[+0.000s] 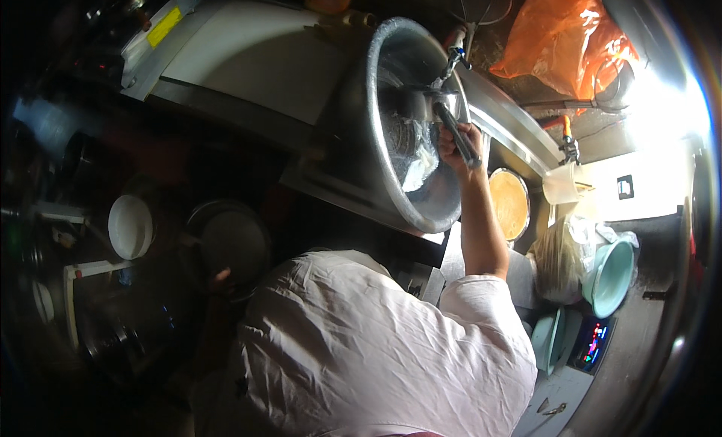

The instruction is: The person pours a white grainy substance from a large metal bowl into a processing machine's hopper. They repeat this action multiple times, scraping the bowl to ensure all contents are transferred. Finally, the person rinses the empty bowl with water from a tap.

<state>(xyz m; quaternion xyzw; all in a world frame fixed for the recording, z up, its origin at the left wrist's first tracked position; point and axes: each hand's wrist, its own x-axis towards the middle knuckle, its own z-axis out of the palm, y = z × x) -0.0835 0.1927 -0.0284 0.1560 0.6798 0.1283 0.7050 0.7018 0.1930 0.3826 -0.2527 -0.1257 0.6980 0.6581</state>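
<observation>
My right hand (461, 145) grips the dark handle (450, 121) of a metal pan or large ladle (416, 103). The vessel is inside a large, deep metal tub (379, 127), under a tap (453, 59), and what looks like water falls from the spout. Clear plastic film (423, 155) and other metal ware lie in the tub, partly hidden. Low on the left, in shadow, my left hand (223, 276) holds the edge of a dark round pan or basin (234, 242). Most of that hand is too dark to make out.
Left of the tub lies a pale worktop (265, 48). At right are an orange-filled round container (509, 203), a plastic jug (558, 184), a filled clear bag (555, 262), mint-green basins (612, 279) and a lit digital panel (591, 344). An orange bag (564, 42) sits beyond, a white bowl (130, 227) left.
</observation>
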